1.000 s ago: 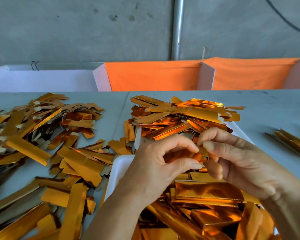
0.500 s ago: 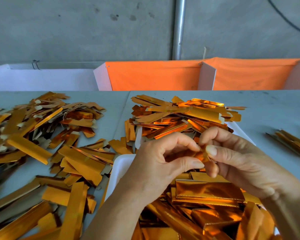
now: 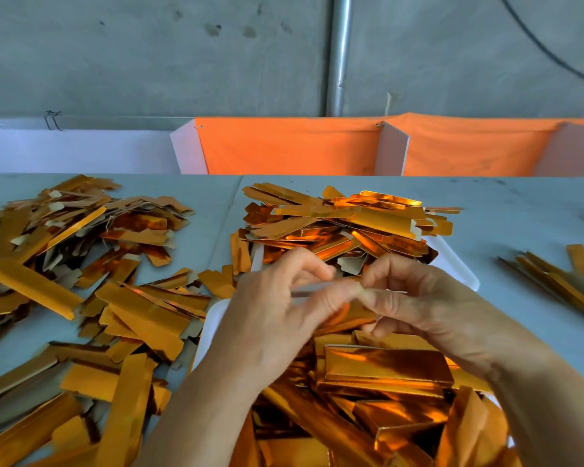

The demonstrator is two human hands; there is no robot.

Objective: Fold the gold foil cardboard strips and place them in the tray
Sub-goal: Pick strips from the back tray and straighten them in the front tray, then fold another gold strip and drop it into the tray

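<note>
The head view is showing the left hand (image 3: 277,318) and the right hand (image 3: 415,298) meeting above the white tray (image 3: 459,264), each with fingers curled and pinching one end of a single gold foil strip (image 3: 348,315), which is blurred between them. Folded strips (image 3: 388,369) are filling the tray beneath. Loose flat strips (image 3: 81,264) are lying scattered on the grey table (image 3: 520,210) to the left, with a small bundle (image 3: 560,278) lying at the right.

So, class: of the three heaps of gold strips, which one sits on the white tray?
The middle heap, under the hands; the tray rim shows beside it. The left and right heaps lie on bare table.
</note>
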